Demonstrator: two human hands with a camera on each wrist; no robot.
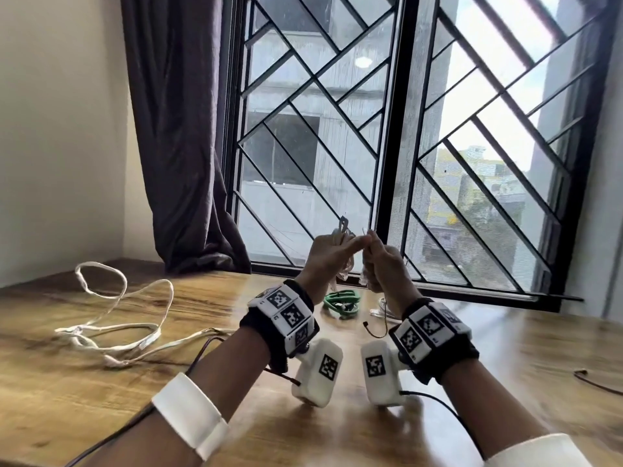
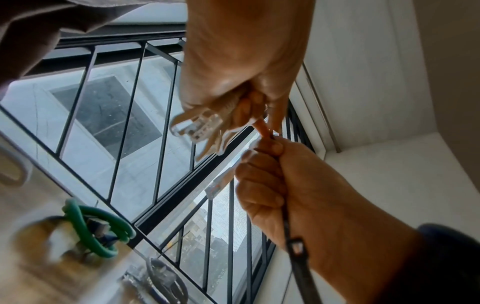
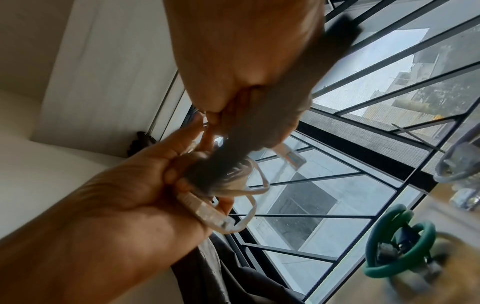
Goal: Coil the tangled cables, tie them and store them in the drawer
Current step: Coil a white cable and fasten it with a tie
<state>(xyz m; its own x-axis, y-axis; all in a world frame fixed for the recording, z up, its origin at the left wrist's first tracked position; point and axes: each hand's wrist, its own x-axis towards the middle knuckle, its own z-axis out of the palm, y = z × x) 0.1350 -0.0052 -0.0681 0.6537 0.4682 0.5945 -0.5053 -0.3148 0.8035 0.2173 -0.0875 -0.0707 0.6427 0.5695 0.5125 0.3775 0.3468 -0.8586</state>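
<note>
Both hands are raised above the wooden table [image 1: 505,365], in front of the window. My left hand [image 1: 350,247] grips a small whitish coiled cable [image 1: 341,234]; its loops and a clear plug [image 3: 207,214] stick out of the fist [image 3: 168,170]. My right hand [image 1: 372,247] meets it fingertip to fingertip, fingers curled, pinching at the coil. A second clear plug [image 2: 216,185] of the same cable pokes out of the right fist [image 2: 262,181]. What exactly the right thumb and forefinger pinch is hidden.
A green coiled cable [image 1: 340,299] lies on the table under the hands. A pale coil [image 1: 382,310] lies next to it, and a thin brown wire [image 1: 376,328] sits nearer. A long white cable [image 1: 111,318] sprawls loose at left. A dark curtain [image 1: 182,146] hangs at back left.
</note>
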